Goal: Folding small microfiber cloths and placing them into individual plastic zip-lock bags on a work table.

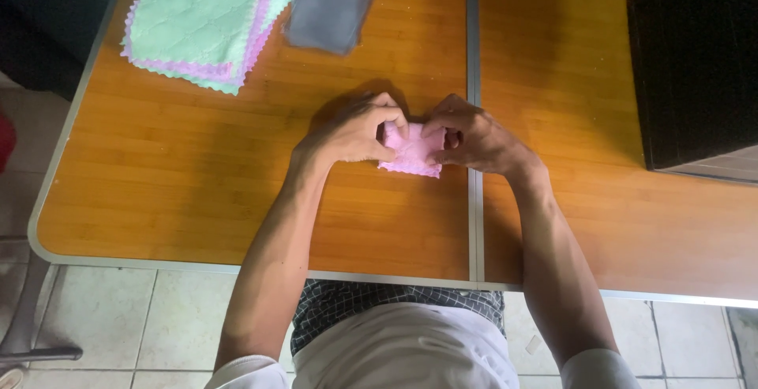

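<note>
We have both hands at the middle of the desk [197, 168], pressed onto a small pink cloth [414, 152] that lies flat beside the metal seam between the two desk panels. Our left hand [351, 132] covers the cloth's left edge, its fingers curled down and pinching the fabric; our right hand [474, 138] grips the right edge likewise, so the cloth stays taut and compact between them. At the far left corner lies a stack of green and purple cloths [205, 22], with a grey cloth pile [328, 10] just beside it, well apart from our hands.
</note>
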